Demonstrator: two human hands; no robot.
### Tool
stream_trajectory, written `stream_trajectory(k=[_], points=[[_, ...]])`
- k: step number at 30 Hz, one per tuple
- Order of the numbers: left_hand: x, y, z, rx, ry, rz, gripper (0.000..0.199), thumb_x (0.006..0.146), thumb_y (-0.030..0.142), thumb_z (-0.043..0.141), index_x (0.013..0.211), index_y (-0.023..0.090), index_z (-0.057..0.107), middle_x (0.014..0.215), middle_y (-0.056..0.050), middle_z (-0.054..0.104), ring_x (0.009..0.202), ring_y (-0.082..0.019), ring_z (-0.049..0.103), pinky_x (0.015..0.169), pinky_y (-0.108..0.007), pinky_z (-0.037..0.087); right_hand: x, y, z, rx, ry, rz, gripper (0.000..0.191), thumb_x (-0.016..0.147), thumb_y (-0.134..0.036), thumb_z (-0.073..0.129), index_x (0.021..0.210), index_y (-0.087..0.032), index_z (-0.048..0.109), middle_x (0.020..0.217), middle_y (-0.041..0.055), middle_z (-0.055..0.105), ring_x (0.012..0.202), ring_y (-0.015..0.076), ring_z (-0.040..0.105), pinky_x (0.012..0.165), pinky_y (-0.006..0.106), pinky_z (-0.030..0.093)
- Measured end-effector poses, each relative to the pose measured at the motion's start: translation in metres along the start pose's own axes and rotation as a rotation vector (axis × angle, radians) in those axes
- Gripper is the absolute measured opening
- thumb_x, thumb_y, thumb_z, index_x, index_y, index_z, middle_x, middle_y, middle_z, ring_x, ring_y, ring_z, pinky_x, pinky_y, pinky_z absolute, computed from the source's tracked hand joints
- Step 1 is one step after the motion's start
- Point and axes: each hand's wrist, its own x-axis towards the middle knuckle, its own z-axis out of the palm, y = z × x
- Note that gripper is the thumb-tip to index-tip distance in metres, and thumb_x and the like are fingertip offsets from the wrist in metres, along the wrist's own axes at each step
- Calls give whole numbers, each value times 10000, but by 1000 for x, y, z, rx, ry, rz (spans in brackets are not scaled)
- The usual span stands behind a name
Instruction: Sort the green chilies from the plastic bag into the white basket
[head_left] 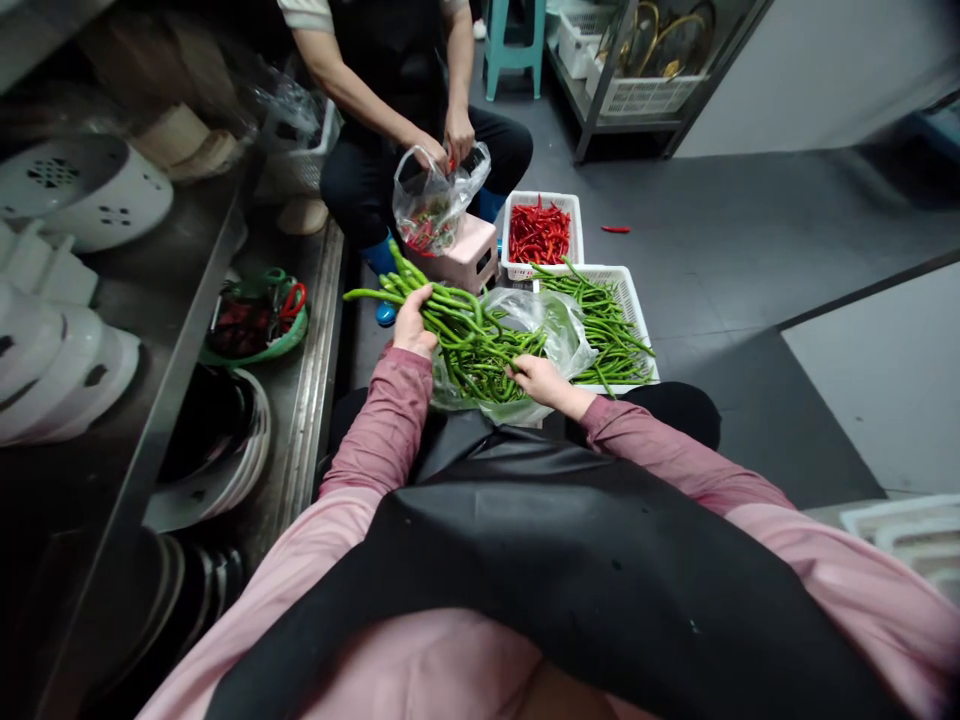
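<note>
My left hand (pixel 416 325) is closed around a bunch of long green chili peppers (pixel 457 310), which fans out above an open plastic bag (pixel 566 325). More green chili peppers (pixel 484 375) lie loose inside that bag. At the bag's right side, my right hand (pixel 544 382) pinches the end of a green chili pepper; its fingertips are partly hidden. Just right of the bag stands a white basket (pixel 646 340) with many long green peppers in it.
A co-worker's hands (pixel 450 140) work over a plastic bag (pixel 431 205) on a pink stool (pixel 465 255). Red chilies fill another white basket (pixel 580 225), and one red chili (pixel 616 229) lies on the floor. Metal shelving (pixel 202 330) with dishes runs along the left.
</note>
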Motion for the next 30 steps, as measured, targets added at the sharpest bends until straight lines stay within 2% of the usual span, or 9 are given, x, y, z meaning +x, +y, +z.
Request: stream_trajectory(k=[6,9,12,16,19,22,26,28,30], points=[[-3,38,-3,-89,-64,124,131,804,282,565,756,166,600,662,-11,685,685,-161,682,745,-321,566,-25,28,27,-183,-292,86,176,805,-137,546,885,-127,703,894,124,683,804,198,616,738,282,463],[-11,40,0,-76,-93,127,163,821,311,547,782,165,609,669,-12,683,702,-156,682,760,-316,561,-22,22,29,-124,-230,31,290,776,-73,528,1007,-138,691,1025,120,672,880,199,631,775,261,468],[-21,37,3,-56,-125,137,204,825,358,546,816,170,624,684,-7,681,731,-145,681,781,-292,551,-11,13,16,-11,-72,25,362,779,-56,490,1075,-155,672,1115,98,658,987,192,619,867,260,453],[-34,36,3,-18,-197,203,274,815,426,538,876,180,641,756,-13,691,800,-151,680,787,-285,542,-4,6,-12,305,142,125,261,787,-108,484,902,-163,712,920,47,710,855,157,637,821,267,474],[-43,39,5,16,-223,233,306,816,454,512,886,189,646,791,-15,692,806,-149,676,773,-278,540,-9,4,-28,504,201,160,215,750,-107,504,809,-152,706,796,29,700,687,122,603,694,243,479],[-50,41,10,39,-217,263,330,811,479,499,886,194,648,806,-20,688,806,-148,672,757,-268,536,-19,0,-33,838,129,232,146,747,-178,569,833,-149,684,795,31,689,548,82,531,531,205,431],[-56,38,19,50,-238,285,356,817,499,479,914,198,644,812,-22,682,823,-145,666,756,-256,530,-20,-13,-23,1478,-81,366,294,800,-405,591,938,-149,635,792,50,670,519,78,515,463,196,398],[-55,34,20,50,-259,277,350,820,491,478,919,198,641,799,-19,679,821,-142,663,763,-255,528,-14,-19,-17,1651,-60,372,324,797,-456,596,871,-142,619,709,31,636,511,76,499,475,199,403],[-53,30,19,39,-279,274,324,819,469,486,919,199,635,781,-11,676,821,-137,661,778,-252,525,-7,-22,-15,1693,68,328,330,762,-470,635,777,-144,587,644,-2,592,486,62,461,465,192,380]])
